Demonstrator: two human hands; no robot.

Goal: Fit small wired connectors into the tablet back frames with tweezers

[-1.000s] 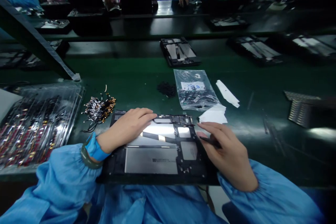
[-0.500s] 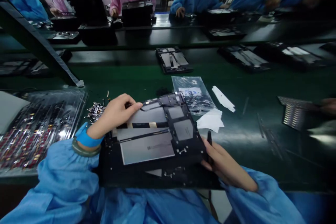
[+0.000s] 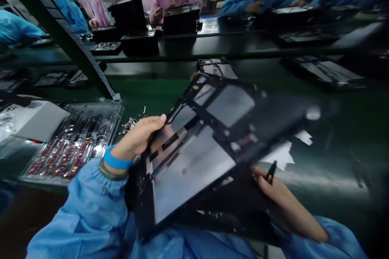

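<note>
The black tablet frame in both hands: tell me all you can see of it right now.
The tablet frame is a flat black chassis, plastic by its look, holding grey metallic panels and a dark strip with tan patches. It is lifted off the green bench and tilted, far edge raised and blurred. The left hand grips its left edge; the right hand, holding a thin black tool, supports its near right side.

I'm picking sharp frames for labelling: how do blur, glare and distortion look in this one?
Head view: the lifted black frame smears with motion blur toward its far right corner; the left hand is fairly sharp, and the right hand with its dark tool is softer. Pale glare streaks the green bench on the right. The edges bend, with the pole leaning, and the corners darken.
</note>
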